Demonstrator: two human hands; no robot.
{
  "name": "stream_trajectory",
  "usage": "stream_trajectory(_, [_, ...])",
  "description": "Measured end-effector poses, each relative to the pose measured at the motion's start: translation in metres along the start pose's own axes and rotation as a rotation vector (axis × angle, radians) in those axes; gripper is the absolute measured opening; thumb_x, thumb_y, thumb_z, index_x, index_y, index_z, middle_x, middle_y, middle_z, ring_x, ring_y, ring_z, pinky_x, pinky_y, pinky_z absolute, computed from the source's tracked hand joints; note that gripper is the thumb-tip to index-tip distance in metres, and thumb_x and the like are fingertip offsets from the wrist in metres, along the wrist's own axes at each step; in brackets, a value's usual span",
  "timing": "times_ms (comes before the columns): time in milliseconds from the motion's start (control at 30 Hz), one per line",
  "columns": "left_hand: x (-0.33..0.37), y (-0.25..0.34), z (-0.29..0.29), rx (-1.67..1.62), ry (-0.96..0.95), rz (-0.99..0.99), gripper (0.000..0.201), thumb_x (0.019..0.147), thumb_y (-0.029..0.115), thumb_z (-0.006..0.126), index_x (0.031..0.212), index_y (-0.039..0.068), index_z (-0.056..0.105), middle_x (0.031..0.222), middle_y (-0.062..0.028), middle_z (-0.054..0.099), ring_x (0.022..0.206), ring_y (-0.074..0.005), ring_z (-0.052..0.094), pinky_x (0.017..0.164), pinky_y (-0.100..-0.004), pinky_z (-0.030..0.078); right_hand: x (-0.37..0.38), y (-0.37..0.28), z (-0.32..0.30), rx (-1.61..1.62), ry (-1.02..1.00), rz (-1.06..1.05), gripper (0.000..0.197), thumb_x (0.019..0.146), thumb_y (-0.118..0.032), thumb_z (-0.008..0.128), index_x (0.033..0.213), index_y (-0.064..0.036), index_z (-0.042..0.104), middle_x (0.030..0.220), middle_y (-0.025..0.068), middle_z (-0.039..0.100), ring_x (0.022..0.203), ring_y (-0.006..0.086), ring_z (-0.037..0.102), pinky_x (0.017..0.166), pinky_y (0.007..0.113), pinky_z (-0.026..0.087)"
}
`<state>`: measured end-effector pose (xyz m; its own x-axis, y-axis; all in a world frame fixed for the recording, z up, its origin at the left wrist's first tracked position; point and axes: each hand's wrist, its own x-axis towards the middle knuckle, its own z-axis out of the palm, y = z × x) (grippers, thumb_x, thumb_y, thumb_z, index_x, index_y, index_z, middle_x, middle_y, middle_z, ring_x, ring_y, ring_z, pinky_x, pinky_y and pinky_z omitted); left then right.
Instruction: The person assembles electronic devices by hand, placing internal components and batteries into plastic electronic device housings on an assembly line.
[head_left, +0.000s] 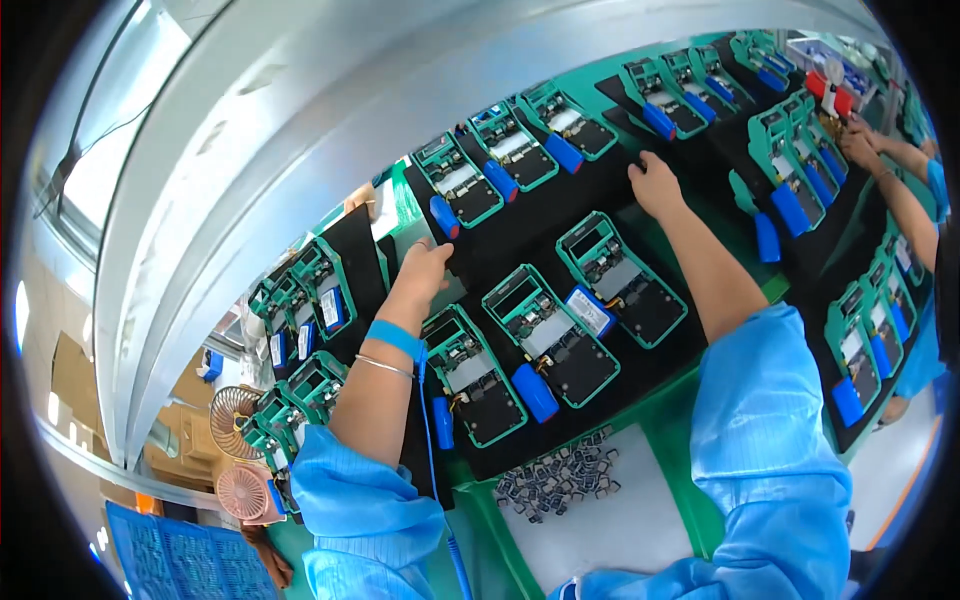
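Note:
My left hand (425, 268) grips the left end of a black tray (545, 215), fingers curled over its edge. My right hand (655, 185) presses on the far right edge of the same tray. On the tray lie three green circuit boards (545, 335) with dark displays and blue cylindrical batteries (533, 392). A blue wrist strap (393, 338) with a blue cord and a thin bracelet sit on my left wrist. Both arms wear light blue sleeves.
More black trays with green boards and blue batteries (515, 145) run along the green belt (680, 420), far and left. A white sheet (610, 520) near me holds several small dark parts. Another person's hands (858, 145) work at the upper right. Two small fans (232, 412) stand at lower left.

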<state>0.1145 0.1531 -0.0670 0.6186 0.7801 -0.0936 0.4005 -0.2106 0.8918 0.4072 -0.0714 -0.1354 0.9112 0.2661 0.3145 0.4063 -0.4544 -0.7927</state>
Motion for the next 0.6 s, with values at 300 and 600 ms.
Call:
stream_trajectory(300, [0.047, -0.016, -0.022, -0.009, -0.119, -0.214, 0.032, 0.095, 0.021, 0.063, 0.121, 0.007, 0.053, 0.096, -0.0018, 0.062, 0.073, -0.0166, 0.053, 0.059, -0.0329, 0.039, 0.025, -0.024, -0.013, 0.055, -0.335, 0.327, 0.049, 0.087, -0.031, 0.067, 0.118, 0.0061, 0.063, 0.106, 0.0236, 0.069, 0.093, 0.0325, 0.070, 0.076, 0.040, 0.057])
stream_trajectory(600, [0.020, 0.004, -0.028, -0.375, -0.207, -0.110, 0.073, 0.097, 0.020, 0.064, 0.157, 0.009, 0.023, 0.105, -0.0025, 0.061, 0.073, -0.0116, 0.055, 0.053, -0.0288, 0.034, 0.014, -0.076, -0.058, 0.328, -0.283, 0.118, 0.041, 0.097, -0.025, 0.060, 0.130, -0.0010, 0.056, 0.121, 0.0108, 0.061, 0.105, 0.0223, 0.061, 0.078, 0.037, 0.057])
